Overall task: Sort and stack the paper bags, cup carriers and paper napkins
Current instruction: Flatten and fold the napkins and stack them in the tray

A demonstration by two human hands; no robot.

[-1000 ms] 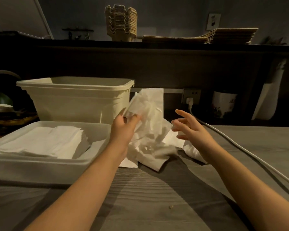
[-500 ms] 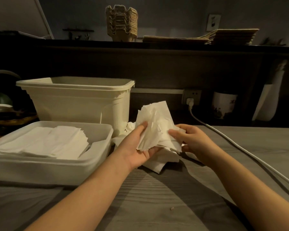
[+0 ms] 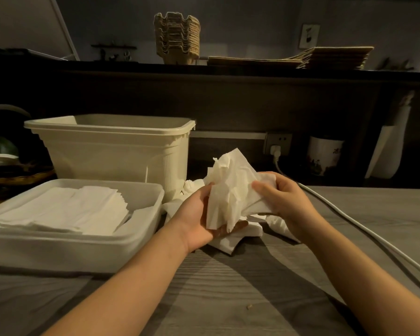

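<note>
We see the grey bench first, with the flat tray on it. Behind the tray stands a tall tub. Inside the tray lies a neat pile of napkins, so we think loose ones go there. High above the tray, paper bags and cup carriers sit stacked on a shelf. Right of the tray, the left hand cups a crumpled bunch of napkins from below. The right hand pinches its edge, fingers curled, likely to smooth it. Loose napkins lie underneath.
</note>
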